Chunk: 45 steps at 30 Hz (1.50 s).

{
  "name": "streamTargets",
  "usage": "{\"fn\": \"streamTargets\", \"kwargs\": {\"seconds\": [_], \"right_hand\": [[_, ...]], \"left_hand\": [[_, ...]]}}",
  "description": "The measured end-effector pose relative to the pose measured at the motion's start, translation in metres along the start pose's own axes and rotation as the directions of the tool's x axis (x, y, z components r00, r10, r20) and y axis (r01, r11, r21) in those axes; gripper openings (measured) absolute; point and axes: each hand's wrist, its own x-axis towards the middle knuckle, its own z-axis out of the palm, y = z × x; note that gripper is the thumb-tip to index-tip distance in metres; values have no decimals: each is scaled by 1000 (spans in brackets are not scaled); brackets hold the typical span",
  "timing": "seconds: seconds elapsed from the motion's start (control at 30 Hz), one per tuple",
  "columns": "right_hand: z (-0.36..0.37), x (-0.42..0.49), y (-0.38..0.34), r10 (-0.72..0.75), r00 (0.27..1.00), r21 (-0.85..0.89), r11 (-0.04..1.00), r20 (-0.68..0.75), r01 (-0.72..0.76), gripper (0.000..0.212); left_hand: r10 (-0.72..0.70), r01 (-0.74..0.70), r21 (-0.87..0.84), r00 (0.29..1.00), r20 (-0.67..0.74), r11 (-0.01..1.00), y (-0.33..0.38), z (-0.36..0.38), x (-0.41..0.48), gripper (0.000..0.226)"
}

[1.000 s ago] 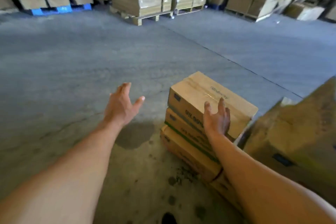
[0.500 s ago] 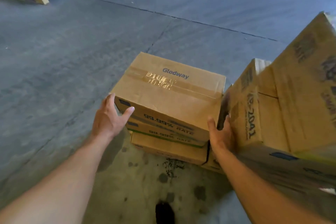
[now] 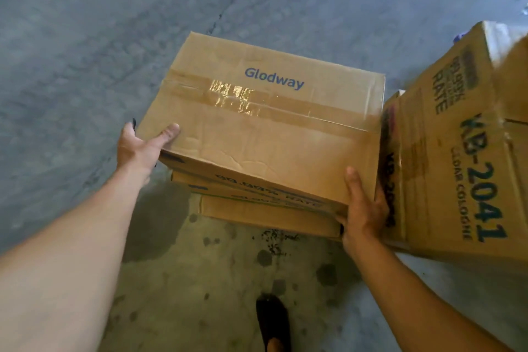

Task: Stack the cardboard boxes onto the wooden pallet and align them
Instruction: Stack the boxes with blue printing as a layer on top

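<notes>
While the Glodway box (image 3: 265,128) tops two lower boxes (image 3: 257,216) on the concrete floor (image 3: 85,37), the left hand (image 3: 140,148) grips its near-left corner, thumb on top. The right hand (image 3: 363,208) clasps its near-right corner, just beside the KB-2041 box (image 3: 457,166).

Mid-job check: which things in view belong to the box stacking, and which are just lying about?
Job: Glodway box, gripped by left hand and right hand; stacked boxes beneath; KB-2041 box alongside. No pallet in view.
Lying about: stained floor; shoe.
</notes>
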Motion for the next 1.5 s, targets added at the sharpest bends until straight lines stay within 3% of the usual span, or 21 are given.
{"fn": "streamTargets", "kwargs": {"seconds": [0.1,0.27,0.33,0.53,0.73,0.87,1.0,1.07,1.23,1.4,1.5], "right_hand": [[2,5,3,14,1000,46,999,-9,-13,27],[0,5,-2,85,996,80,993,4,-85,41],[-3,4,-7,77,997,72,994,26,-79,37],[-1,-11,-37,-3,991,10,1000,137,2,25],[11,-62,-81,-113,937,-44,990,329,135,50],[-5,-99,-110,-210,867,-56,963,452,262,73],[-39,-142,-138,-246,758,-28,944,604,329,61],[-61,-173,-149,-253,696,-10,937,672,350,61],[-112,-237,-164,-192,609,-21,946,770,324,81],[-141,-293,-171,-149,499,-42,935,854,351,86],[-161,-315,-160,-112,389,-40,931,915,363,83]], "left_hand": [[-28,40,-216,998,58,976,-6,2,4,117],[1,37,-313,993,120,949,-6,-2,-1,118],[3,35,-319,993,118,947,-8,-5,-9,118],[-8,17,-361,1000,26,932,-25,-50,-48,107],[-7,-36,-433,995,-97,901,-15,-128,-116,89],[-19,-82,-487,980,-198,869,-25,-182,-188,69],[-4,-167,-521,950,-312,837,-41,-217,-286,51],[-32,-173,-553,940,-341,815,-57,-232,-344,53],[-133,-149,-672,928,-349,726,-81,-260,-466,83],[-186,-199,-694,880,-437,692,-100,-286,-575,84],[-235,-245,-669,807,-542,702,-119,-286,-646,75]]}}
